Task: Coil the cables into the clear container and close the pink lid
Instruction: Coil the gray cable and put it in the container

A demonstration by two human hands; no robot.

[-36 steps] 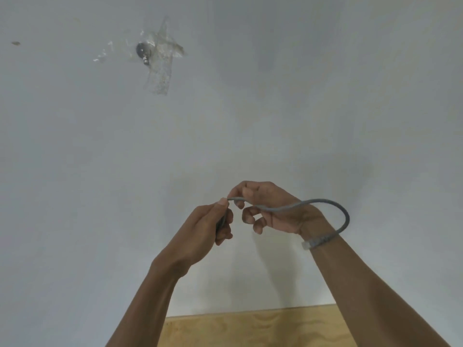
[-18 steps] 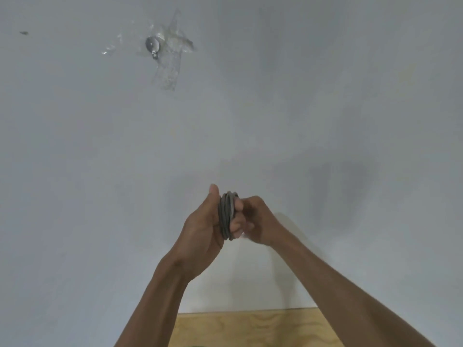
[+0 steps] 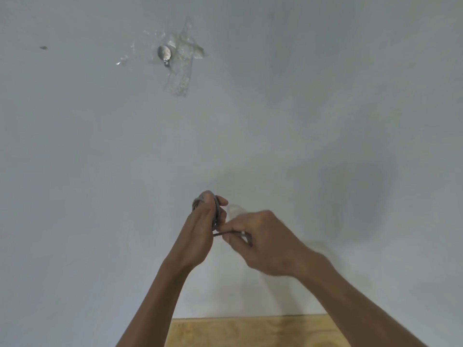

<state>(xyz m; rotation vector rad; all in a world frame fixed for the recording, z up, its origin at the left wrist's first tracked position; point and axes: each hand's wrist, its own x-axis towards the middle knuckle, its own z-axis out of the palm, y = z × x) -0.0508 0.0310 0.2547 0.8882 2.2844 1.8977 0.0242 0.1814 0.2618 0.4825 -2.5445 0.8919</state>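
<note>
A grey cable (image 3: 217,214) is wound into a small tight coil, held upright in front of a pale wall. My left hand (image 3: 198,231) grips the coil, thumb on top and fingers around its edge. My right hand (image 3: 260,241) pinches the cable's loose end just right of the coil, low down; its clear plug tip is blurred by motion. The clear container and the pink lid are not in view.
A light wooden surface (image 3: 250,331) shows at the bottom edge between my forearms. On the wall (image 3: 325,96) above, a metal hook (image 3: 164,54) sits under strips of clear tape.
A second ago the cable's end looped out to the right over my right wrist. That loop has since been wound onto the coil, and my right hand now holds the short end beside it.
</note>
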